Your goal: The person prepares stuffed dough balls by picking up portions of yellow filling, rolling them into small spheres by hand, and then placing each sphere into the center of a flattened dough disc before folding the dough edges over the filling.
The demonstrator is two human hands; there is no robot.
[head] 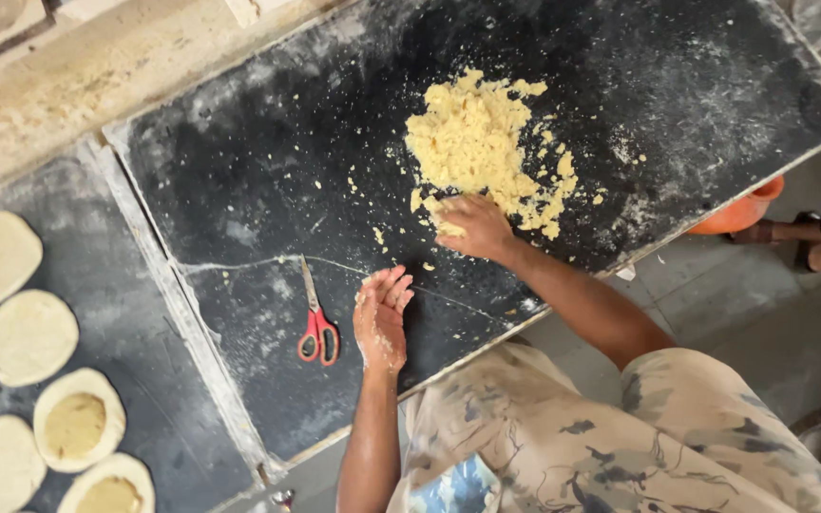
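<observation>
On a flour-dusted black stone bench (268,161) above grey floor tiles (715,294), the right hand (472,226) – fingers pinching yellow crumbly filling (482,142) – works; the left hand (380,318) hovers, fingers spread.

No packages, labels, signs or screens in view

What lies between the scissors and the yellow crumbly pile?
In the head view, the left hand hovers open between the scissors and pile, over crumb-speckled black slab.
</observation>
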